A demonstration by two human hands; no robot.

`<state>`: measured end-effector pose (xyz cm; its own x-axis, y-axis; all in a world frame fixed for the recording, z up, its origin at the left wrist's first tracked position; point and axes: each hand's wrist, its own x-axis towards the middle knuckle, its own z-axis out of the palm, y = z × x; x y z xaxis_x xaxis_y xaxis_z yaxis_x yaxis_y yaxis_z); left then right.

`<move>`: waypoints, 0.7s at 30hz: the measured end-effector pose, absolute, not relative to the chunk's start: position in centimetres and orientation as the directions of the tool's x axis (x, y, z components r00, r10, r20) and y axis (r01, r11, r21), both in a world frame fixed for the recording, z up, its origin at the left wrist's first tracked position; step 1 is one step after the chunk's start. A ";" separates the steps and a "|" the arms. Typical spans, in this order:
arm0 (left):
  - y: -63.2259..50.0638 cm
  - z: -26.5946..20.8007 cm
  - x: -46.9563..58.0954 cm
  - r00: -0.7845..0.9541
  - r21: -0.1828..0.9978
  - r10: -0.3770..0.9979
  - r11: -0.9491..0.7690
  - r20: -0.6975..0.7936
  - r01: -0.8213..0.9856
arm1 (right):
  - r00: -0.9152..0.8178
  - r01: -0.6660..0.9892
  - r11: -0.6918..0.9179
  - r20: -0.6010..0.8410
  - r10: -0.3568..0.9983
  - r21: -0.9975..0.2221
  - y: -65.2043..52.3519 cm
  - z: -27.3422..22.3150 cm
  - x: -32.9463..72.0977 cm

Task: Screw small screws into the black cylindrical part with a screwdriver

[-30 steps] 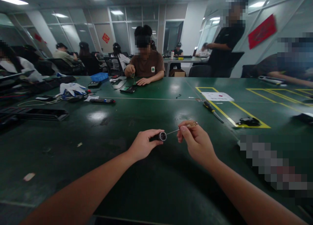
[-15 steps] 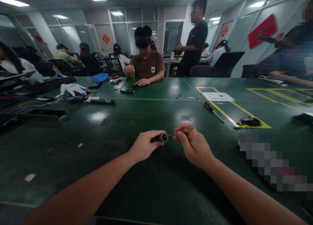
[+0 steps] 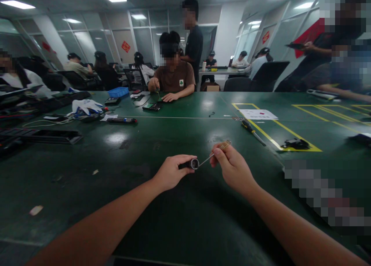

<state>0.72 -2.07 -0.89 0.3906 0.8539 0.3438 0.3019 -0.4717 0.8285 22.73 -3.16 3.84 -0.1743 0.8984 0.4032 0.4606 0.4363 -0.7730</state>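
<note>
My left hand (image 3: 171, 174) is closed round a short dark cylinder (image 3: 185, 165), held level above the green table (image 3: 139, 223). The cylinder's ringed open end faces toward me and to the right; what sits inside it is too small to make out. Between the thumb and fingers of my right hand (image 3: 234, 169) is a slim screwdriver (image 3: 206, 159) with a see-through amber handle. Its thin metal shaft slants down to the left, and the tip is at the lower right edge of the cylinder's open end. Whether they touch, I cannot tell.
Right of my hands lie a yellow-and-black screwdriver (image 3: 253, 132), a black part (image 3: 295, 143) and a paper sheet (image 3: 257, 114) by yellow tape. Left are a dark pen-like tool (image 3: 121, 120), white gloves (image 3: 86, 107) and a long black housing (image 3: 40, 135). A co-worker (image 3: 175, 77) sits opposite.
My right hand has tilted the screwdriver, its handle up, and its tip has come out of the cylinder's opening to the rim. My left hand stays put. A standing person behind moved left.
</note>
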 end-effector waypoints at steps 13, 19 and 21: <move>-2.0 -1.4 0.9 0.388 0.841 0.853 -0.468 0.349 0.273 | -0.325 0.549 0.588 0.496 0.805 -0.594 -4.1 4.2 22.7; -2.0 -1.1 0.8 0.391 0.835 0.853 -0.470 0.347 0.286 | -0.334 0.536 0.597 0.499 0.800 -0.597 -4.3 4.0 22.4; -2.0 -1.0 0.8 0.388 0.820 0.850 -0.483 0.356 0.306 | -0.292 0.524 0.557 0.479 0.828 -0.644 -4.2 3.8 22.2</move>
<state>0.77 -2.01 -1.02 0.3881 0.8501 0.3560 0.3063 -0.4832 0.8202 22.24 -4.22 3.81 -0.2921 0.8279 0.4787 0.5236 0.5574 -0.6444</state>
